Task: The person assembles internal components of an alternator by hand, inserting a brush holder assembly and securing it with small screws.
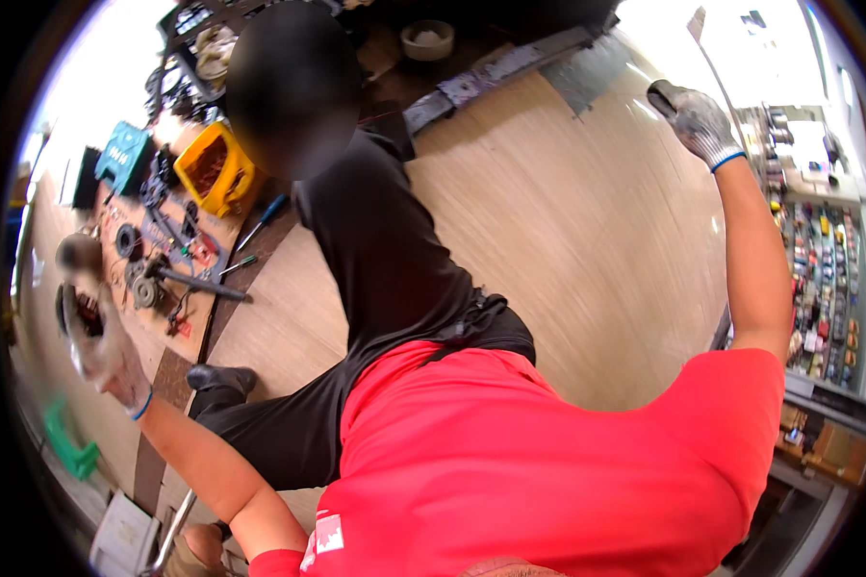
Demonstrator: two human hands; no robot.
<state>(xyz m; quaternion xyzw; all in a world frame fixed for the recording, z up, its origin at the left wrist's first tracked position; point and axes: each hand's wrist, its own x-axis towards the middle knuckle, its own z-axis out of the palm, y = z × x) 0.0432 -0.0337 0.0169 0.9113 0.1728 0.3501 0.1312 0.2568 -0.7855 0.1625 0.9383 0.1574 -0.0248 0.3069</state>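
The gloved left hand (101, 341) clenches a blurred dark part; the gloved right hand (698, 120) grasps a dark handle (662, 94). Both grips should probably stay firm, clear of the person (385, 260) in black.

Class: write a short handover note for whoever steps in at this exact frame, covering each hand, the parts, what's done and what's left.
Left hand: gloved, raised, grip shut on a blurred dark part.
Right hand: gloved, raised high, grip shut on a dark handle.
Things: metal parts, screwdrivers and a yellow case lie on the floor at left, beside another person in black.
Done: parts laid out.
Left: cannot tell from this frame.
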